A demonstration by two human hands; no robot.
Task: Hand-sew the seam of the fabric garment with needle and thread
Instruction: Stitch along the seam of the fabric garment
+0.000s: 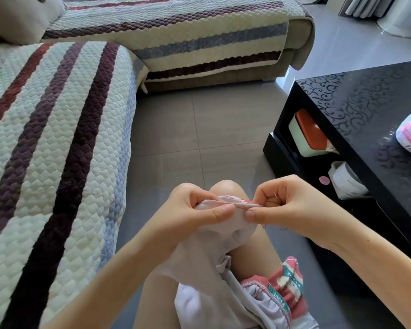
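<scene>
**Pale lilac garment [199,252], soft and light, pinched at the seam above the knee [226,188]**

The garment drapes limp from just over the knee down across the lap. It looks thin, floppy and nearly weightless, so I judge it will slump and shift unless it is held on both sides of the stitch line.

The left hand [192,210], just left of the knee, curls its fingers into the cloth, and its thumb and forefinger nip the fold. The right hand [285,205], just right of the knee, has its fingers curled tight and its thumb pressed to the end of the fold.

The seam [247,204] runs between the two thumbs, directly in front of the knee, and is the place to hold, close beside the working stitch.

Red thread [237,201] loops along the seam, and a loose tail hangs below the right hand. It is likely to snag or tangle.

The needle [275,195] shows only as a thin glint among the right hand's curled fingers. It is small, slippery and sharp.
</scene>
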